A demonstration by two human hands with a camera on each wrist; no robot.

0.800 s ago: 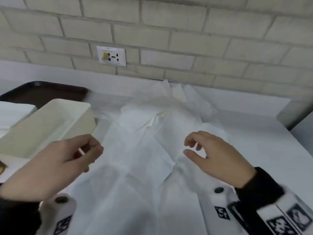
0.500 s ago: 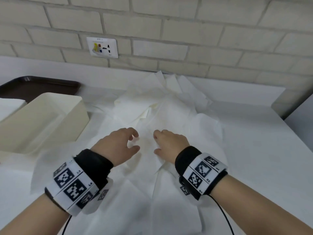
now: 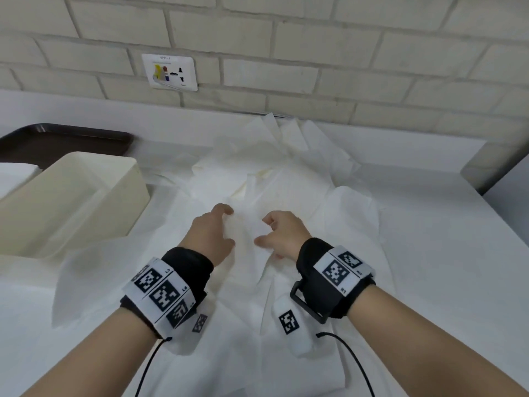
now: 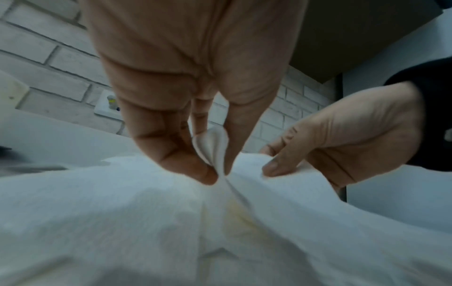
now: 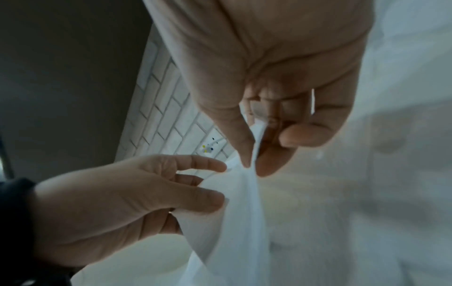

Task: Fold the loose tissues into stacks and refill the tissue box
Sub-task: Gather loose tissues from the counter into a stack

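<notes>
Left hand (image 3: 211, 239): thumb and forefinger pinch a raised ridge of the top tissue (image 3: 247, 227); in the left wrist view the fold stands up between the fingertips (image 4: 208, 174).

Right hand (image 3: 282, 234): thumb and forefinger likewise pinch the same sheet, just beside the left hand; the right wrist view shows the paper clamped between two fingertips (image 5: 247, 154), remaining fingers curled.

Top tissue: lies on the tissue pile (image 3: 286, 167), at the middle of the counter. The pinched ridge runs roughly left to right between the two hands. The sheet's long axis cannot be told, its edges being lost among the other white sheets.

Tissue pile: loose, overlapping, crumpled; spreads from the near edge of the view back to the brick wall (image 3: 315, 38), where its far corners stand up.

Tissue box (image 3: 71, 202): cream, open-topped, left of the pile, its near-right corner overlapping the tissues' edge.

Tray (image 3: 57, 138): dark, behind the box.

Counter (image 3: 443, 239): bare white surface to the right of the pile.
</notes>
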